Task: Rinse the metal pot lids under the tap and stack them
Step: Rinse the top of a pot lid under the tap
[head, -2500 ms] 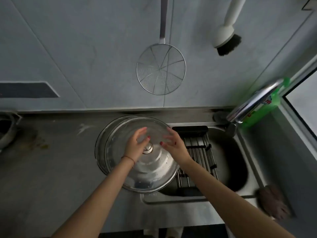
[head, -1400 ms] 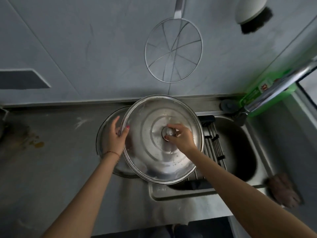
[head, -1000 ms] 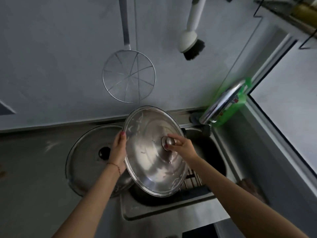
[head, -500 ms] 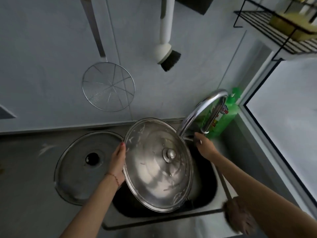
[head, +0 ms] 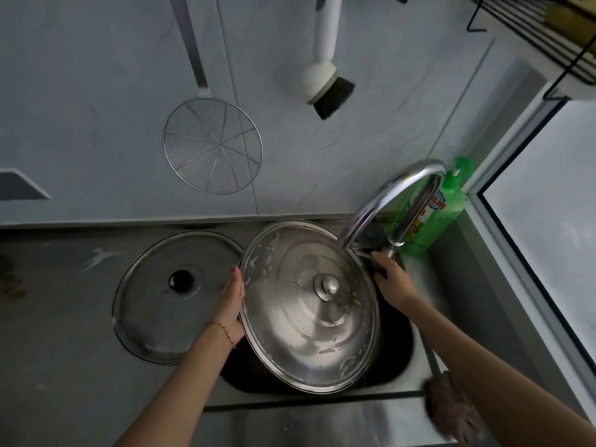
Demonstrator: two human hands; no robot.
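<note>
Lid point(head: 300, 317) was gripped at its rim by the left hand point(head: 230, 304) over the sink point(head: 416, 356); the tap handle point(head: 382, 253) was clasped by the right hand point(head: 392, 279).

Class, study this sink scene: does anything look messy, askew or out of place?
The steel lid held tilted over the sink by the left hand carries white streaks and flecks. A brownish stain marks the counter's far left edge. Nothing looks damaged.

Both forearms are bare, with no sleeves showing anywhere along them. The left hand point(head: 230, 304) wears a thin reddish string bracelet point(head: 224, 332) around the wrist, and its visible thumbnail is painted red. The right hand point(head: 392, 282) shows no ring or band.
</note>
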